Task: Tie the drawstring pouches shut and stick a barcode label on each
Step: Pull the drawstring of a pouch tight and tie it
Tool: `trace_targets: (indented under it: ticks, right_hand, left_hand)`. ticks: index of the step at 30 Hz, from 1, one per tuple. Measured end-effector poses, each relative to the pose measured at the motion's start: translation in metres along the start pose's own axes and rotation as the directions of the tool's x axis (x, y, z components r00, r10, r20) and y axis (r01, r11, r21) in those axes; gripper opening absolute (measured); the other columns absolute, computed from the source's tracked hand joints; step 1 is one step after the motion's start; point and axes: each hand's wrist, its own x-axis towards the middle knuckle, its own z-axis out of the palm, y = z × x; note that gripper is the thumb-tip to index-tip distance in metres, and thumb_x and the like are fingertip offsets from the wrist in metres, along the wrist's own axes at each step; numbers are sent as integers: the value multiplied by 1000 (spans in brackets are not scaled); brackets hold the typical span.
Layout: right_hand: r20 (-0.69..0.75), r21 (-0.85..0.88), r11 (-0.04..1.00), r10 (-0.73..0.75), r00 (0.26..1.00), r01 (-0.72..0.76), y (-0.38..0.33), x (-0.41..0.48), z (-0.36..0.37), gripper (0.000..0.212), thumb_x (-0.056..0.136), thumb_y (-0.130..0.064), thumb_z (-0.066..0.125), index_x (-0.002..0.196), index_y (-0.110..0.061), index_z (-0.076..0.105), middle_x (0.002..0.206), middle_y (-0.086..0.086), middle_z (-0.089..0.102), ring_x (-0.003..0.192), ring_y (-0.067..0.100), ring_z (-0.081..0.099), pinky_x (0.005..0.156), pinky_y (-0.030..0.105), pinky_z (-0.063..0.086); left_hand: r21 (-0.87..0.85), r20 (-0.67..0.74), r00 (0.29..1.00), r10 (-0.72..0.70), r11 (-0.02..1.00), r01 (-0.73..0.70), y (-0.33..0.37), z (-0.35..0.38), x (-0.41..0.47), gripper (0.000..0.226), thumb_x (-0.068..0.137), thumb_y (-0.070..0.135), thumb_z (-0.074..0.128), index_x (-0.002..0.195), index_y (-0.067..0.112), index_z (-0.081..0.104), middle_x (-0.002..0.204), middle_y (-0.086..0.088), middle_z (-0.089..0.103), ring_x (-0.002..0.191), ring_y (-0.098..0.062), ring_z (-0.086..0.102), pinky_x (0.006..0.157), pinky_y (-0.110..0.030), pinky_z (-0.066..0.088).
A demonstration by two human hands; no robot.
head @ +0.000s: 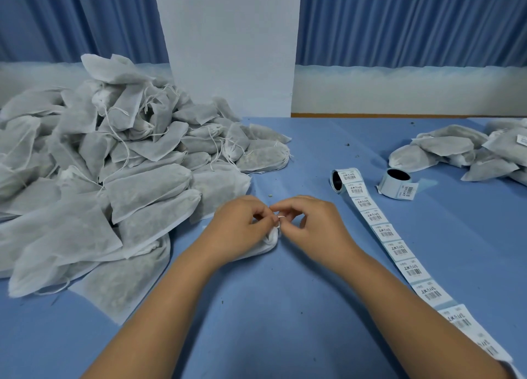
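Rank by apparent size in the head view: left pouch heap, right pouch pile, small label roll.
left heap of white fabric pouches
right pile of white fabric pouches, partly cropped
small round blue-backed label roll

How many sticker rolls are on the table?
2. The first roll lies on the table, its label strip trailing toward the near edge. The second roll sits just right of it. The big pouch pile could hide more.
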Motion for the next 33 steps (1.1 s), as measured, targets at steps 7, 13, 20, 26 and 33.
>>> trace_targets:
  ticks: [7,13,20,26,33]
  right_hand:
    - [213,454,812,301,930,-367,-1,6,-12,23,85,-1,65,91,-24,64,74,-8,68,61,6,53,56,14,43]
    - [274,633,615,391,879,-471,-1,7,-10,32,85,-4,69,64,-28,66,72,1,66,62,9,59,49,18,43]
    - [219,710,577,363,905,-404,-1,6,-8,13,80,-2,75,75,-14,72,80,10,73,73,16,71,62,21,56]
    - [207,723,585,325,923,-368,0,6,-8,15,85,1,69,86,-10,79,93,16,75,87,23,74,77,22,57]
    - [146,700,644,293,945,-308,-7,5,-9,8,80,-5,76,85,-10,79,89,12,76,85,20,74,75,18,56]
  left_hand:
    - [-258,129,988,-84,959,115,2,-5,1,18,95,16,56,82,14,68,73,8,59,67,-6,47,71,-25,37]
    - [-429,152,988,-40,898,102,6,-7,0,15,97,8,54,85,10,62,78,2,57,63,-1,46,68,-22,36]
    - [-543,120,992,-21,835,84,5,-8,0,18,100,11,52,89,12,66,84,3,65,70,1,52,67,-9,39]
    - [-606,119,992,-49,787,111,5,-9,0,15,99,11,52,91,9,65,89,1,66,84,-5,57,78,-10,43]
    - [-593,104,990,-94,794,138,7,-10,1,19,99,12,53,86,14,67,67,16,62,61,5,52,62,-5,40]
